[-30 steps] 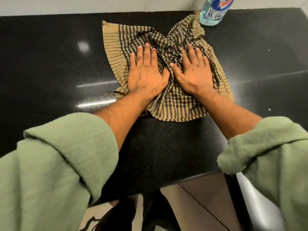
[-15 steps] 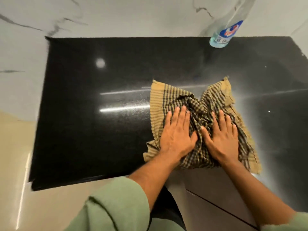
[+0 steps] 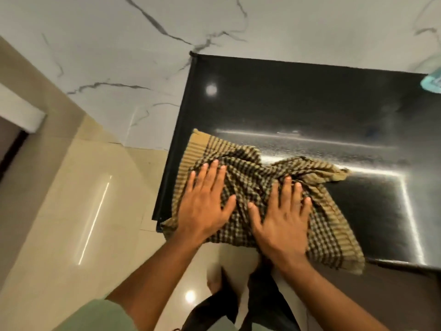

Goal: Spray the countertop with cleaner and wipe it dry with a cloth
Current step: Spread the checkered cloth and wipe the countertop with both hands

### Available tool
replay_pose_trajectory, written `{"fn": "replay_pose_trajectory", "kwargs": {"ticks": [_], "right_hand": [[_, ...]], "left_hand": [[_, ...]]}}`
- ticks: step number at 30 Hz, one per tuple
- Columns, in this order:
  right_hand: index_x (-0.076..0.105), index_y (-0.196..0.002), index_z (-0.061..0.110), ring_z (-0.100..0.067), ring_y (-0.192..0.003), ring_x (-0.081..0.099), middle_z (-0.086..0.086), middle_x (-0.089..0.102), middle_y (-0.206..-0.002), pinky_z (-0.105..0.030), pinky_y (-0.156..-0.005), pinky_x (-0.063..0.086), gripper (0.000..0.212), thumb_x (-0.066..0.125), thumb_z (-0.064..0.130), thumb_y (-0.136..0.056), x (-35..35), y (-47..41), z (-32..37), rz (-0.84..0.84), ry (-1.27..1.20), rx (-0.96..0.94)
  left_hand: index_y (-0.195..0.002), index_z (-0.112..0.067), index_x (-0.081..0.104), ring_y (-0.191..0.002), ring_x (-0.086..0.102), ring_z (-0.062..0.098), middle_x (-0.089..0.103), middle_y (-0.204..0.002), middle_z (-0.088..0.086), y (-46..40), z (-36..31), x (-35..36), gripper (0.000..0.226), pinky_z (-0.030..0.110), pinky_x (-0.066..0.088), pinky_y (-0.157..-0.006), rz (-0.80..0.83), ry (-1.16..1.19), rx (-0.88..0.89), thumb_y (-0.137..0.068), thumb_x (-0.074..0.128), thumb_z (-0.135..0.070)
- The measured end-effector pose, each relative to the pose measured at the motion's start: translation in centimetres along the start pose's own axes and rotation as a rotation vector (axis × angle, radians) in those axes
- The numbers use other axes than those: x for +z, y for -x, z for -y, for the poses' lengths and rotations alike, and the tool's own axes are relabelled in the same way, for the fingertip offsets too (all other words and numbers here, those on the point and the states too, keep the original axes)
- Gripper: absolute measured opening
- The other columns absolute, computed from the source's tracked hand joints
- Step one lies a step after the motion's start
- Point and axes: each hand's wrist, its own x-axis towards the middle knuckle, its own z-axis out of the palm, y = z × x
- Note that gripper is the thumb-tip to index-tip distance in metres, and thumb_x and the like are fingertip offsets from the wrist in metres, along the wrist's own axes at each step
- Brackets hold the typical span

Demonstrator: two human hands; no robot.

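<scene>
A tan and dark checked cloth (image 3: pixel 248 173) lies crumpled on the near left corner of the glossy black countertop (image 3: pixel 298 103), and its near edge hangs a little over the front rim. My left hand (image 3: pixel 205 206) presses flat on the cloth's left half with the fingers spread. My right hand (image 3: pixel 281 220) rests flat on its right half in the same way. Neither hand grips the fabric. The base of the blue spray bottle (image 3: pixel 430 83) shows at the far right edge, at the back of the counter.
A white marble wall (image 3: pixel 119 56) runs behind and to the left of the counter. Beige floor tiles (image 3: pixel 71 199) lie below the counter's left edge. My dark trouser legs (image 3: pixel 238 306) and a bare foot show below the front edge.
Both hands have slid the cloth from the back middle of the counter to its near left corner. The view has swung left, so the bottle now sits at the right edge.
</scene>
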Motion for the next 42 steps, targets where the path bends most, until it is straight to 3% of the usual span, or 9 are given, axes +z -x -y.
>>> {"fn": "replay_pose_trajectory", "kwargs": {"ticks": [5,12,17,32,42], "right_hand": [[0.020,-0.163,0.014,-0.033,-0.158,-0.004,-0.014,0.001,-0.172,-0.060,-0.125,0.001,0.085,0.023,0.068,-0.098,0.6,-1.0,6.3,0.046,-0.035,-0.098],[0.022,-0.162,0.015,-0.032,-0.158,-0.002,-0.013,0.006,-0.172,-0.062,-0.125,0.006,0.084,0.024,0.070,-0.098,1.1,-1.5,6.1,0.040,-0.056,-0.101],[0.019,-0.163,0.019,-0.030,-0.158,-0.005,-0.011,0.005,-0.172,-0.060,-0.125,0.001,0.081,0.022,0.068,-0.098,0.5,-6.1,5.9,0.040,-0.077,-0.102],[0.007,-0.164,0.021,-0.035,-0.158,-0.007,-0.012,-0.002,-0.172,-0.062,-0.123,-0.005,0.077,0.017,0.061,-0.099,-1.7,-32.2,9.2,0.067,-0.048,-0.061],[0.010,-0.164,0.022,-0.038,-0.157,0.001,-0.014,0.002,-0.172,-0.062,-0.123,-0.002,0.070,0.018,0.054,-0.103,-2.6,-38.8,9.7,0.073,-0.055,-0.105]], "left_hand": [[-0.163,-0.017,0.007,-0.158,-0.002,0.022,0.001,-0.172,0.006,1.6,4.9,-0.3,0.082,0.046,0.003,-0.128,0.004,-0.019,-0.101,-0.095,0.018,-0.061],[-0.162,-0.014,0.014,-0.158,0.006,0.026,0.008,-0.170,0.010,0.6,4.9,-0.1,0.081,0.051,0.011,-0.127,-0.026,-0.022,-0.102,-0.096,0.023,-0.059],[-0.163,-0.014,0.010,-0.158,0.002,0.027,0.004,-0.171,0.011,-5.6,4.5,-1.3,0.082,0.052,0.008,-0.127,-0.028,-0.027,-0.117,-0.095,0.019,-0.060],[-0.162,-0.011,0.006,-0.157,0.001,0.031,0.001,-0.171,0.014,-29.5,4.3,-4.6,0.077,0.051,0.002,-0.127,-0.093,-0.010,-0.321,-0.100,0.014,-0.055],[-0.160,-0.021,0.022,-0.154,0.014,0.038,0.013,-0.168,0.021,-35.6,4.0,-5.4,0.067,0.052,0.013,-0.125,-0.196,-0.019,-0.399,-0.101,0.021,-0.053]]}}
